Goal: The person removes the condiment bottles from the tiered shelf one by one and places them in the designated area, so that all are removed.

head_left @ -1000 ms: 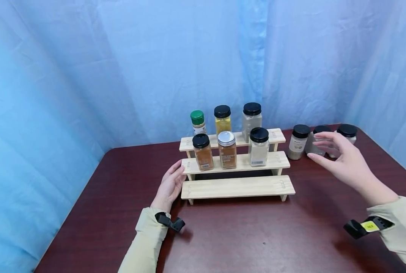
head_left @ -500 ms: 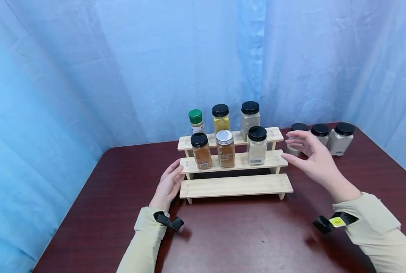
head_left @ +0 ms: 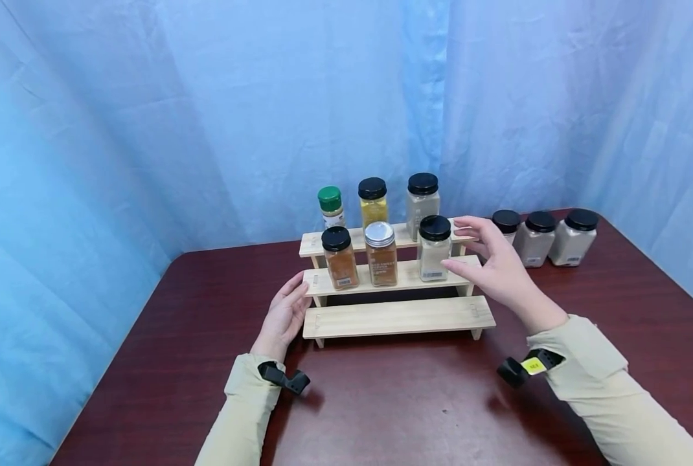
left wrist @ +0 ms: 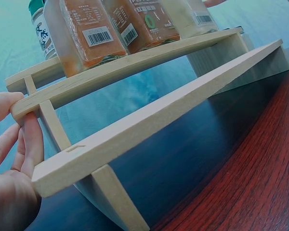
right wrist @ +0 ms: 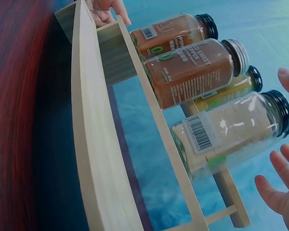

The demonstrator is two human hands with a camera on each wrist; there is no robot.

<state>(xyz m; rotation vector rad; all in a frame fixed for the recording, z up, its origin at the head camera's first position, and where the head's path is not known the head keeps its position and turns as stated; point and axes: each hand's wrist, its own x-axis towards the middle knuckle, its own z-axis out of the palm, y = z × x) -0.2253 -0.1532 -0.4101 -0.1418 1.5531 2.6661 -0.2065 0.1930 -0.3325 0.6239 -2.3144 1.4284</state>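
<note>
A three-tier wooden spice rack (head_left: 399, 317) stands on the table. My left hand (head_left: 282, 317) holds the left end of its middle shelf, thumb on top and fingers below in the left wrist view. My right hand (head_left: 500, 268) is beside a jar of pale powder (right wrist: 221, 130) at the right of that shelf, thumb and fingers spread apart on either side of its black lid in the right wrist view. Left of it stand a silver-lidded jar of red-brown spice (head_left: 381, 259) and a black-lidded jar of orange-brown spice (head_left: 342, 262). The lowest shelf bears no jars.
On the top shelf are a green-capped bottle (head_left: 331, 207), a yellow spice jar (head_left: 374, 204) and a grey spice jar (head_left: 422, 200). Three black-lidded jars, one at the far right (head_left: 574, 239), stand on the dark table (head_left: 381, 408). Blue curtain (head_left: 265, 116) hangs behind.
My right hand has moved left, from in front of the jars on the table to the pale powder jar on the rack. My left hand has stayed on the rack.
</note>
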